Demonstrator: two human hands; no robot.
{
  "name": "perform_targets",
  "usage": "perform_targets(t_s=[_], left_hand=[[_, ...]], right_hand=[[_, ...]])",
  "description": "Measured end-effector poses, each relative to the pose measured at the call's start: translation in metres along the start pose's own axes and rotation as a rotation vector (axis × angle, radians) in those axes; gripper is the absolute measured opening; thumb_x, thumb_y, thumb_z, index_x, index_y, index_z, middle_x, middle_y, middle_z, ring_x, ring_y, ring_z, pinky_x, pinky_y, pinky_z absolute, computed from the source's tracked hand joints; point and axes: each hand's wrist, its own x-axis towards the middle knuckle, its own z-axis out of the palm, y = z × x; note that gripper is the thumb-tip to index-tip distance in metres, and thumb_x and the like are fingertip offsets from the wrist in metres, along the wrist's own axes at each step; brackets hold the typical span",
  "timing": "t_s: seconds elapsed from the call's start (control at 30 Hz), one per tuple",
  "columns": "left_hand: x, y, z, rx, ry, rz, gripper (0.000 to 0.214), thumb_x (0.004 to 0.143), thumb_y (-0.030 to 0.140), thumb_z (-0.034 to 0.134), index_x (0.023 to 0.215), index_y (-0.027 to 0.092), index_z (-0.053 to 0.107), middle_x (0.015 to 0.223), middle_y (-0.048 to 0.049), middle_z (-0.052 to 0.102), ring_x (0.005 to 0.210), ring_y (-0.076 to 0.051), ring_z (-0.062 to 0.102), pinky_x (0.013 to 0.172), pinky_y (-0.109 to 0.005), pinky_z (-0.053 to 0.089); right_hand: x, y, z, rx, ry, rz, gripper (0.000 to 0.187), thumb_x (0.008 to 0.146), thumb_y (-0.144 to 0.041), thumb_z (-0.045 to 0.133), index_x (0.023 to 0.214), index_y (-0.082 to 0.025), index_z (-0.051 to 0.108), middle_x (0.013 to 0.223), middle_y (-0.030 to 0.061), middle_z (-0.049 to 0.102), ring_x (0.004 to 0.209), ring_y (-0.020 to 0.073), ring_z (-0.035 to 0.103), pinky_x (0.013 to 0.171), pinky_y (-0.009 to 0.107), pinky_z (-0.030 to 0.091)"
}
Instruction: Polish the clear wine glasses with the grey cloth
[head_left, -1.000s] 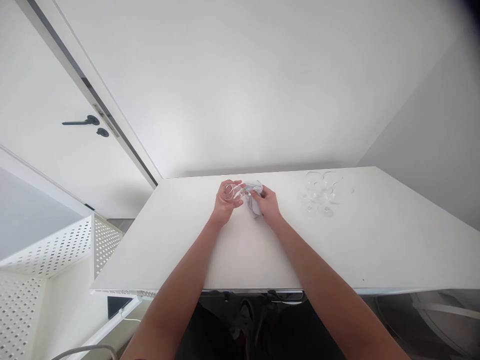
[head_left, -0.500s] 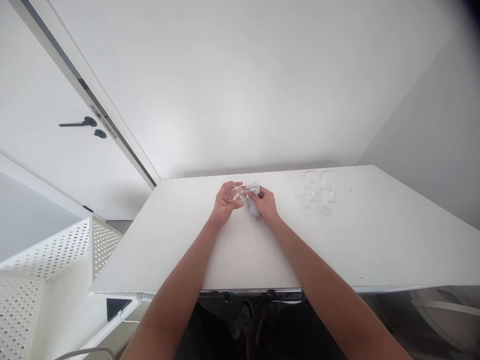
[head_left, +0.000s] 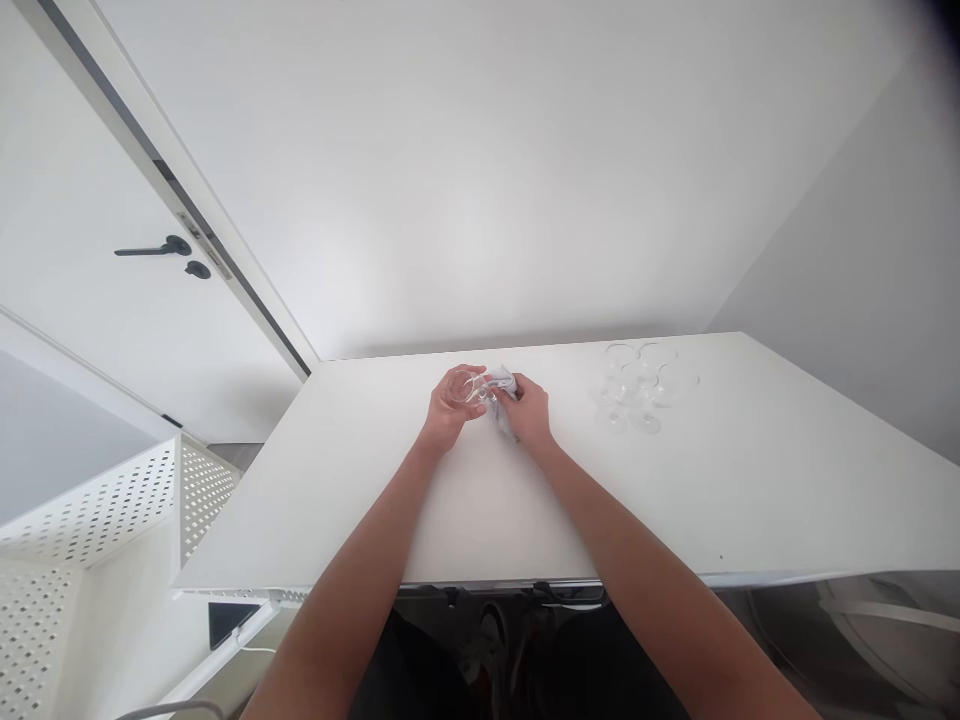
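Observation:
My left hand [head_left: 448, 409] is wrapped round the bowl of a clear stemmed glass [head_left: 466, 386], held on its side above the white table [head_left: 375, 480]. My right hand [head_left: 529, 411] is closed on a small grey cloth [head_left: 503, 386], which is pressed against the glass's stem end. Both hands meet over the far middle of the table.
Several more clear stemmed glasses [head_left: 639, 385] stand grouped at the table's far right. A white door with a black handle [head_left: 154, 248] is at the left, a perforated white shelf [head_left: 97, 500] below it. White walls close in the table's far side and right side.
The right hand and cloth have shifted a little against the glass. The glass has turned slightly in the left hand. Both hands stay in the same spot.

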Motion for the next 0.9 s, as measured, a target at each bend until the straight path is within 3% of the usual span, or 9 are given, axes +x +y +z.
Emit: perform_targets(t_s=[0.1,0.2,0.3,0.37,0.43,0.53,0.67,0.8,0.9], left_hand=[[0.001,-0.004,-0.004,-0.002,0.032,-0.007,0.059,0.068,0.026,0.09,0.121,0.028,0.064,0.142,-0.011,0.057,0.131,-0.035,0.057,0.102,-0.049,0.051],[0.003,-0.009,-0.009,-0.038,0.107,0.004,0.064,0.072,0.03,0.088,0.129,0.032,0.059,0.144,-0.011,0.055,0.126,-0.031,0.06,0.098,-0.046,0.052],[0.006,-0.014,-0.014,-0.025,0.188,0.024,0.065,0.076,0.034,0.086,0.134,0.032,0.057,0.146,-0.0126,0.053,0.123,-0.029,0.06,0.092,-0.041,0.054],[0.007,-0.016,-0.017,0.013,0.24,0.026,0.065,0.077,0.035,0.085,0.135,0.03,0.056,0.146,-0.0136,0.053,0.124,-0.028,0.059,0.091,-0.039,0.053],[0.007,-0.018,-0.019,0.059,0.284,0.022,0.063,0.078,0.036,0.084,0.135,0.03,0.057,0.146,-0.0133,0.053,0.125,-0.028,0.058,0.095,-0.04,0.051],[0.006,-0.019,-0.02,0.119,0.31,-0.001,0.062,0.078,0.036,0.083,0.135,0.031,0.059,0.146,-0.0121,0.053,0.129,-0.029,0.056,0.103,-0.044,0.047],[0.005,-0.02,-0.018,0.15,0.268,-0.048,0.066,0.076,0.036,0.085,0.136,0.031,0.059,0.144,-0.0119,0.055,0.13,-0.03,0.054,0.105,-0.046,0.045],[0.004,-0.02,-0.015,0.198,0.204,-0.097,0.071,0.077,0.037,0.084,0.141,0.031,0.056,0.145,-0.0127,0.055,0.131,-0.031,0.053,0.105,-0.047,0.046],[0.004,-0.019,-0.014,0.201,0.18,-0.084,0.083,0.079,0.039,0.082,0.152,0.037,0.042,0.155,-0.011,0.047,0.138,-0.031,0.048,0.107,-0.046,0.046]], right_hand=[[0.0,-0.001,-0.001,0.003,-0.024,-0.007,0.025,0.082,-0.041,0.061,0.095,-0.022,0.07,0.084,0.0007,0.071,0.075,0.0185,0.059,0.073,0.031,0.046],[0.001,-0.003,-0.005,0.042,0.066,-0.063,0.033,0.081,-0.032,0.055,0.11,-0.023,0.069,0.099,0.0019,0.072,0.085,0.0193,0.06,0.079,0.031,0.047],[0.0,-0.004,-0.01,0.015,0.101,-0.091,0.027,0.076,-0.024,0.051,0.096,-0.022,0.069,0.099,0.0029,0.069,0.085,0.0192,0.058,0.077,0.03,0.046],[-0.002,-0.005,-0.011,-0.042,-0.021,-0.125,0.026,0.072,-0.019,0.048,0.088,-0.021,0.068,0.09,0.0024,0.067,0.077,0.018,0.057,0.071,0.029,0.045],[-0.008,-0.006,-0.01,-0.127,-0.228,-0.217,0.037,0.07,-0.013,0.046,0.096,-0.022,0.07,0.087,0.0013,0.066,0.072,0.0165,0.056,0.068,0.028,0.044],[-0.018,-0.009,-0.006,-0.393,-0.454,-0.386,0.054,0.072,-0.011,0.048,0.117,-0.029,0.071,0.11,0.0022,0.066,0.066,0.0131,0.055,0.065,0.027,0.042],[-0.03,-0.014,-0.002,-0.74,-0.518,-0.463,0.061,0.08,-0.02,0.052,0.137,-0.039,0.06,0.148,0.0023,0.05,0.063,0.0109,0.057,0.061,0.029,0.041],[-0.036,-0.021,0.001,-0.905,-0.584,-0.458,0.05,0.088,-0.028,0.048,0.136,-0.035,0.06,0.143,0.003,0.056,0.068,0.0153,0.063,0.06,0.031,0.042],[-0.04,-0.026,0.005,-0.976,-0.585,-0.422,0.047,0.092,-0.031,0.045,0.137,-0.031,0.058,0.147,0.0064,0.054,0.072,0.0177,0.067,0.063,0.032,0.045]])
